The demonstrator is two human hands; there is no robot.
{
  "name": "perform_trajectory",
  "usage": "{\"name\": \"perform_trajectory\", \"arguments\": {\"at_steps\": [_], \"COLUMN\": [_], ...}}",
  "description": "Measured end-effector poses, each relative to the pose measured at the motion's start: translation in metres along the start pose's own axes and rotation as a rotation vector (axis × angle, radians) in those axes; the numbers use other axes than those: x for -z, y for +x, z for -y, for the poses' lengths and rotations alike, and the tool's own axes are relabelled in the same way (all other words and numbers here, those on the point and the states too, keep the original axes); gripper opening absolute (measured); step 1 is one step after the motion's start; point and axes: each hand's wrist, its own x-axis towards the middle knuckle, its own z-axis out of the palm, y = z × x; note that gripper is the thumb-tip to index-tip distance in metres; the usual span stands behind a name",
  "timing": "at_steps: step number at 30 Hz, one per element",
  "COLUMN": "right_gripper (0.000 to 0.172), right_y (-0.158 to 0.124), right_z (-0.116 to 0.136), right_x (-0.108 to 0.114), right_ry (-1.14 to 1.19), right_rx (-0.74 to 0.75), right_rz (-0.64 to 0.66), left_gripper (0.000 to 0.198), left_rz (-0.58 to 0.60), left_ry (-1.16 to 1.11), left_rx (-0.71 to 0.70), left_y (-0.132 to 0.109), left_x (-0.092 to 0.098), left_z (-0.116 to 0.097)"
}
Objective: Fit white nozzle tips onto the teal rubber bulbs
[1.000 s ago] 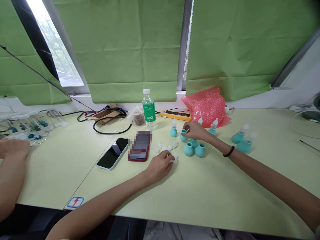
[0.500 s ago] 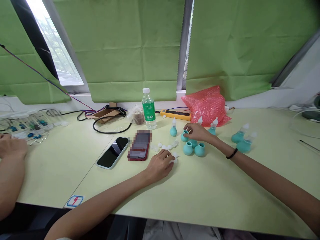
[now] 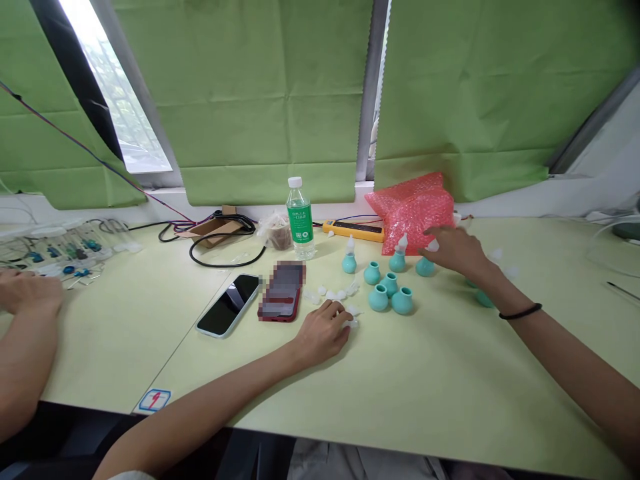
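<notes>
My left hand [image 3: 325,330] rests on the table with loosely bent fingers apart, its fingertips at a small translucent white piece [image 3: 353,323]. More such pieces [image 3: 341,295] lie just beyond it. My right hand [image 3: 455,250] is open above a turquoise bulb [image 3: 425,267], thumb and fingers around its whitish tip [image 3: 433,246]; whether they touch it I cannot tell. Left of it stand turquoise bulbs with white tips, one at the back [image 3: 349,263] and one nearer the bag [image 3: 397,261]. Several open-necked turquoise bulbs [image 3: 379,298] stand together between my hands. My right forearm partly hides another tipped bulb [image 3: 484,298].
Two phones, one black-screened [image 3: 229,307] and one red-edged [image 3: 281,293], lie left of my left hand. Behind are a water bottle [image 3: 301,223], a yellow tool [image 3: 355,231] and a red bubble-wrap bag [image 3: 417,207]. Another person's arm [image 3: 30,327] rests at the far left.
My right hand has left an open-necked bulb, which stands on the table, and has moved right to a tipped bulb. My left hand has stayed put.
</notes>
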Motion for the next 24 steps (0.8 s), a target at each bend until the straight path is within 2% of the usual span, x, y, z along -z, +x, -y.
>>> {"name": "perform_trajectory", "arguments": {"at_steps": [3,6,8,10,13,17,19,20,21,24], "right_gripper": [0.029,0.023,0.021,0.024,0.028,0.021,0.019,0.018,0.017,0.018], "right_y": [-0.002,-0.001,0.0,0.001,0.0,-0.01,-0.019,-0.025,-0.032,-0.057], "right_z": [-0.014,-0.018,-0.014,-0.005,0.014,0.045,0.061,0.069,0.078,0.103], "right_x": [-0.014,-0.016,-0.01,0.001,0.023,0.056,0.07,0.075,0.079,0.082], "right_ry": [0.091,0.098,0.061,0.021,0.072,0.256,0.336,0.389,0.456,0.705], "right_rx": [0.063,0.096,0.062,0.007,-0.034,0.046,0.082,0.099,0.121,0.262], "right_rz": [0.161,0.176,0.156,0.083,-0.131,-0.46,-0.535,-0.535,-0.482,-0.092], "left_gripper": [0.019,0.02,0.02,0.02,0.021,0.022,0.022,0.024,0.027,0.042], "left_rz": [0.008,-0.003,-0.018,-0.031,-0.066,-0.208,-0.29,-0.327,-0.363,-0.425], "left_ry": [0.002,0.0,-0.005,-0.015,-0.052,-0.144,-0.188,-0.209,-0.231,-0.317], "left_rx": [0.007,0.012,0.015,0.017,0.027,-0.005,-0.046,-0.063,-0.077,-0.096], "left_y": [0.0,0.0,0.0,0.0,0.0,-0.002,-0.003,-0.004,-0.005,-0.007], "left_x": [0.001,-0.001,-0.001,-0.001,0.001,0.007,0.011,0.012,0.014,0.019], "left_z": [0.0,0.0,0.001,0.0,-0.001,-0.004,-0.006,-0.007,-0.008,-0.011]}}
